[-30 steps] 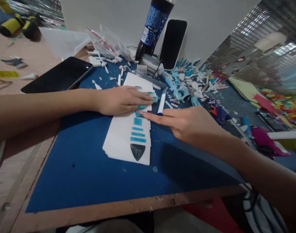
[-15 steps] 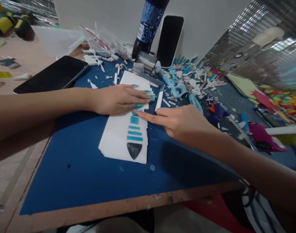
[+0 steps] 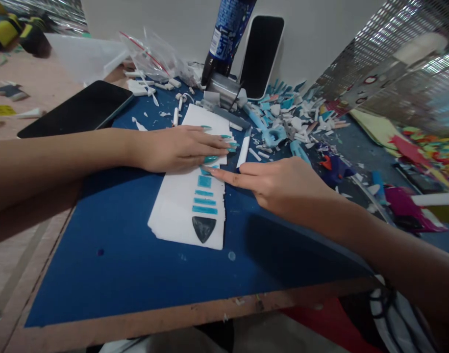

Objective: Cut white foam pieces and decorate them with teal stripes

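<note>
My left hand (image 3: pixel 184 148) lies flat, fingers stretched out, across the upper part of a white sheet (image 3: pixel 169 211) that looks like foam. Some small blue pieces show by its fingertips. My right hand (image 3: pixel 272 181) has its index finger extended, touching a blue piece (image 3: pixel 205 170) just below my left thumb; the other fingers are curled and I see nothing in them. Down the sheet run a blue square (image 3: pixel 204 182), several thin blue strips (image 3: pixel 204 201) and a dark pointed piece (image 3: pixel 204 229). What lies under my left palm is hidden.
A blue mat (image 3: pixel 129 274) covers the table. Behind stand a dark bottle (image 3: pixel 224 39) and a leaning phone (image 3: pixel 261 56). A dark tablet (image 3: pixel 77 109) lies left. Blue and white scraps (image 3: pixel 290 113) pile at back right, near a white-handled knife (image 3: pixel 244 149).
The view has shifted slightly. Both hands keep their places on the sheet, and the pieces look unmoved.
</note>
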A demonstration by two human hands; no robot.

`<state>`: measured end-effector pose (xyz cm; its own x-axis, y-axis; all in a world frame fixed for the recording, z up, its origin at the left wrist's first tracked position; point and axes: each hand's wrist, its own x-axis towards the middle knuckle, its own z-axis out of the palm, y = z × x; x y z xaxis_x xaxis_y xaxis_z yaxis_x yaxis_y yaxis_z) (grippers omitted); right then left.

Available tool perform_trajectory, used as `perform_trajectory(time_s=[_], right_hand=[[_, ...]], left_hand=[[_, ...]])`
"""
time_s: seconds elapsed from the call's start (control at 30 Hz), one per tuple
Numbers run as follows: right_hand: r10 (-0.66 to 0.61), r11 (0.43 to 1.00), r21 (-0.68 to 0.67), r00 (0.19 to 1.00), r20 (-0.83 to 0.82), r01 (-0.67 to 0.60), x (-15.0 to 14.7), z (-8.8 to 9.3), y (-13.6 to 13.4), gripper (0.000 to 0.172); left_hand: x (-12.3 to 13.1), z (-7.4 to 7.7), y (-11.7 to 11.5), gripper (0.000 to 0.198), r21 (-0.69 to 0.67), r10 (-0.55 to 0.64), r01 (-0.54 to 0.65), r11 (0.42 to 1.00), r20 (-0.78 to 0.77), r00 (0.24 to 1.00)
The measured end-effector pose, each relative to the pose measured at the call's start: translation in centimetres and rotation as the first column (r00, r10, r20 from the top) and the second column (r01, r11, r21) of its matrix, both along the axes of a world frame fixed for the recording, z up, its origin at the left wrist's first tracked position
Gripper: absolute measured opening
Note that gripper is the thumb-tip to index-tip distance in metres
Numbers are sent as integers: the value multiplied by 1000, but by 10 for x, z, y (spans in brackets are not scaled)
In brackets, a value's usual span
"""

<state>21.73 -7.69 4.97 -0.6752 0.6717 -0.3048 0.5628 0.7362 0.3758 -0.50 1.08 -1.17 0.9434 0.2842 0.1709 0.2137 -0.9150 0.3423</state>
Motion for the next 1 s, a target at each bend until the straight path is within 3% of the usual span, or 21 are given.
perform_trajectory(time_s=[0.43,0.8,1.0], right_hand=[[54,997,51,998,-17,-53,17,-2,-2,77],[98,992,91,983,-157,-84,32,7,-6,67],[69,995,83,989,-129,-58,21,5,-7,70]], left_hand=[[-2,0,2,49,20,-15,15,1000,-36,999],[0,4,-2,49,16,4,-4,1000,-40,999],[2,4,-2,50,21,16,-15,1000,-41,999]])
